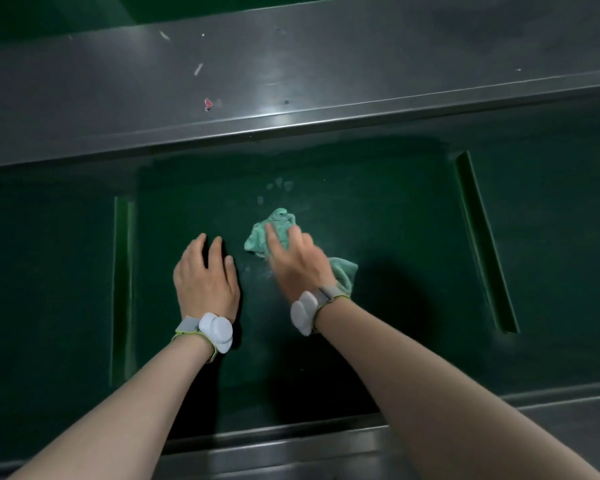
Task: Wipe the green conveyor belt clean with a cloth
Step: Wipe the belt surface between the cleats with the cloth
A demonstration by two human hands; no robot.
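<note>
The dark green conveyor belt (378,209) fills the middle of the view. A crumpled light green cloth (272,225) lies on it, part of it trailing out behind my right wrist. My right hand (297,261) presses the cloth down onto the belt with its fingers spread over it. My left hand (205,275) rests flat on the bare belt just left of the cloth, fingers straight, holding nothing. Pale smudges (279,185) mark the belt just beyond the cloth. Both wrists wear white bands.
Two raised green cleats cross the belt, one at the left (122,289) and one at the right (482,237). A steel side rail (291,81) with small bits of debris runs along the far side. Another steel rail (291,448) borders the near side.
</note>
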